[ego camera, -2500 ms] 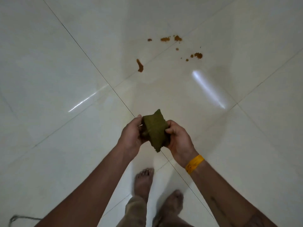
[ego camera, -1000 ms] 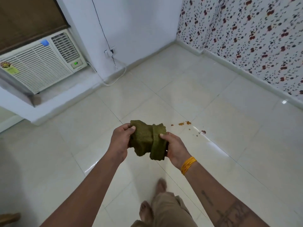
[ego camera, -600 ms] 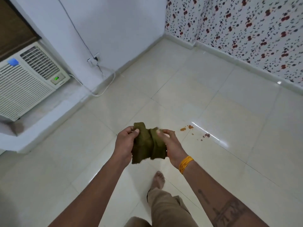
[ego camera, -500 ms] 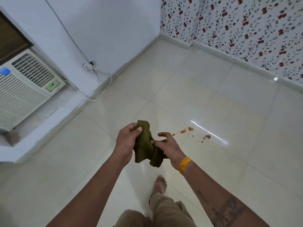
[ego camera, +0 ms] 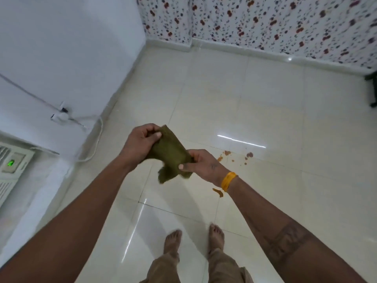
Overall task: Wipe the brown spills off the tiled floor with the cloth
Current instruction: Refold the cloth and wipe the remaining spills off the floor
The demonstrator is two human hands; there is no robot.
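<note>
An olive-green cloth (ego camera: 170,153) is stretched between both hands at waist height above the floor. My left hand (ego camera: 140,142) pinches its upper corner, and my right hand (ego camera: 201,164), with an orange band at the wrist, grips its lower edge. Brown spills (ego camera: 226,153) dot the cream tiled floor (ego camera: 265,111) just right of my right hand, with a darker blob (ego camera: 249,154) beyond them. Another brown smear (ego camera: 218,192) lies under my right wrist. The cloth is well above the spills and touches none of them.
My two bare feet (ego camera: 192,240) stand on the tiles below the hands. A white wall with a socket and cable (ego camera: 61,117) is at left, an air conditioner unit (ego camera: 10,166) at far left, floral wallpaper (ego camera: 265,21) behind, and a dark furniture leg (ego camera: 373,90) at right.
The view has swung right and down, showing the room corner and both feet. My hands have drawn apart, spreading the bunched cloth diagonally, with my left hand higher and my right lower.
</note>
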